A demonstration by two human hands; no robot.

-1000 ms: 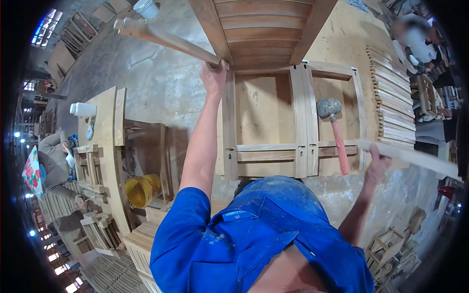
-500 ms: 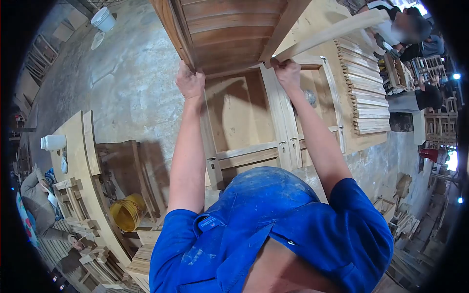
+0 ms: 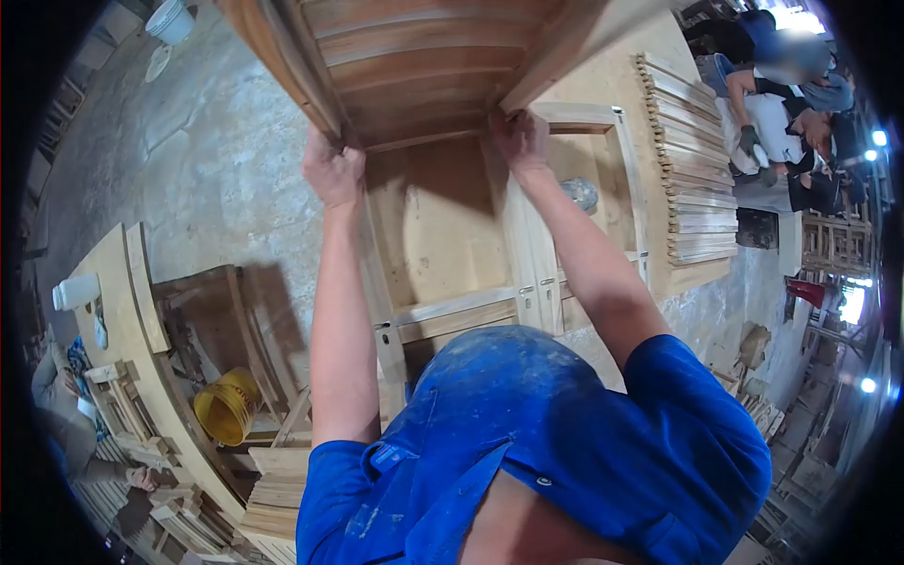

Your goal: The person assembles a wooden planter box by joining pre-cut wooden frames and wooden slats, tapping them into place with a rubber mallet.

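A large slatted wooden panel (image 3: 414,58) stands up in front of me at the top of the view. My left hand (image 3: 332,168) is closed on its left edge near the lower corner. At its lower right corner, my right hand (image 3: 520,143) is closed round the frame; some fingertips are hidden behind the wood. Below the panel, a pale wooden frame (image 3: 523,226) with recessed sections lies flat on the worktable. A grey roundish object (image 3: 580,194) rests in the frame's right section, beside my right forearm.
A row of wooden strips (image 3: 692,179) lies right of the frame. At the lower left are a yellow bucket (image 3: 227,407) and a plywood bench (image 3: 141,348). A white bucket (image 3: 170,22) stands upper left. People (image 3: 767,122) are at the upper right, another at far left.
The slatted panel and both my hands have shifted left in the view, and the panel looks closer. The grey object shows more fully. A person at the upper right has changed posture.
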